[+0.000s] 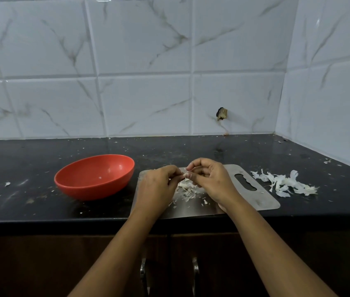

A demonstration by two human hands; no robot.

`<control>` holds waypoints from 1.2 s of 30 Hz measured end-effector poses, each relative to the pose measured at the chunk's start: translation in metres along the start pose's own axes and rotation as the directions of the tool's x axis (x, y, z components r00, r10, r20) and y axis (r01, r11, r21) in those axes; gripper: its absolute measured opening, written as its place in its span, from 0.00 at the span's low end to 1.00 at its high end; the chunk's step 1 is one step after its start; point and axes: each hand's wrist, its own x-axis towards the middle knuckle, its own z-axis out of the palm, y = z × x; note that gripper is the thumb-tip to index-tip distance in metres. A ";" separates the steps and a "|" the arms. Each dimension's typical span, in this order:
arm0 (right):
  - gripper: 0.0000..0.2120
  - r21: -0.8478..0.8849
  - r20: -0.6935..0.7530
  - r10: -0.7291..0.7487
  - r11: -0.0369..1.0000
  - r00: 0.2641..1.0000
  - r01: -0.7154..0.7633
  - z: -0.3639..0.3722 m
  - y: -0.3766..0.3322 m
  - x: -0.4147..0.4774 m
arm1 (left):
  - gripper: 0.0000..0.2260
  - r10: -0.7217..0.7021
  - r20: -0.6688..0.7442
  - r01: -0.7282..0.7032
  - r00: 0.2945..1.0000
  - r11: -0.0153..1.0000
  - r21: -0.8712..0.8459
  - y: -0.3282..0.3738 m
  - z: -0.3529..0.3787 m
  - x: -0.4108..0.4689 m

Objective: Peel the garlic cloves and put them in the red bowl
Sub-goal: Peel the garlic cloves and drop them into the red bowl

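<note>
A home kitchen: tiled wall (pixel 144 61), black counter (pixel 41 151), cupboards (pixel 41 264).

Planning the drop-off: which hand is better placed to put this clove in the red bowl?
Left, probably. The left hand lies next to the round red plastic bowl, nothing between; the right hand would cross over it. Both pinch the small white garlic clove.

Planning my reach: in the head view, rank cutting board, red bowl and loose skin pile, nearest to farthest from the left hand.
1. Cutting board, directly under the left hand.
2. Red bowl, just to its left.
3. Skin pile, beyond the board's right end.
</note>
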 end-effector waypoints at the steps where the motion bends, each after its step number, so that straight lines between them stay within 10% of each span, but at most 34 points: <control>1: 0.05 0.011 -0.011 0.004 1.000 1.000 -0.004 0.000 0.000 0.000 | 0.03 -0.012 -0.006 0.012 1.000 1.000 0.003 0.000 0.000 0.000; 8: 0.07 -0.055 -0.141 0.038 0.997 0.989 -0.046 0.000 0.004 0.002 | 0.04 -0.187 0.014 0.188 0.982 0.975 -0.121 0.001 -0.002 0.003; 25: 0.10 -0.447 0.046 -0.024 0.894 0.999 0.042 0.007 0.008 0.007 | 0.12 -0.351 0.033 0.353 0.936 0.928 -0.122 0.004 -0.007 0.007; 36: 0.09 -0.769 0.138 0.025 0.633 0.990 0.091 0.013 -0.002 0.001 | 0.03 -0.311 -0.023 0.312 0.950 0.948 0.063 0.015 -0.023 0.005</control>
